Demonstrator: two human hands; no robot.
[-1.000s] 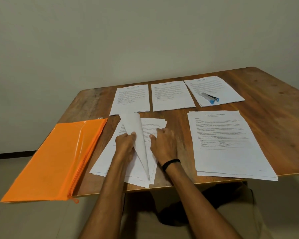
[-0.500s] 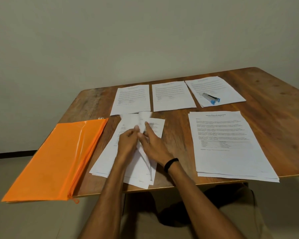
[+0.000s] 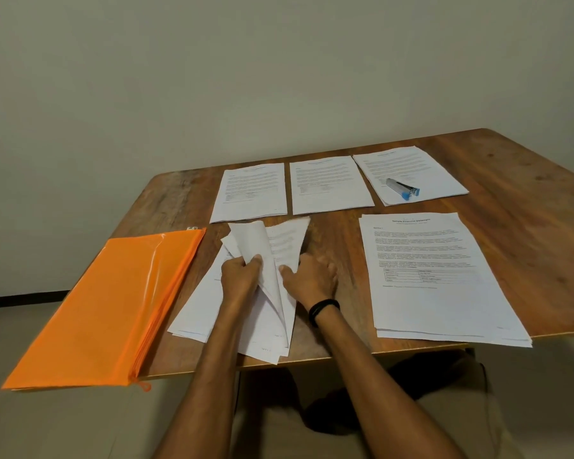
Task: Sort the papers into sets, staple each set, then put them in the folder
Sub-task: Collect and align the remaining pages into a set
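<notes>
Several sheets (image 3: 249,240) now fan up from loose pile (image 3: 199,313) at lower centre, where single sheet curled second ago; left hand (image 3: 241,278) grips them; right hand (image 3: 312,276) beside, thumb against them, pinching or not cannot tell. Means sorting still under way, probably leafing for next match. Idle stapler (image 3: 403,188) on paper (image 3: 438,173), upper right; orange folder (image 3: 113,303) lower left, overhanging table (image 3: 527,210) edge

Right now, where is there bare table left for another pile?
Widest bare wood: the right side of the table, beyond the big stack and the stapler sheet. A smaller patch: the far left corner, behind the orange folder, beside the leftmost sheet. Crowded: the near middle, where the left hand and right hand leaf the loose papers.
</notes>
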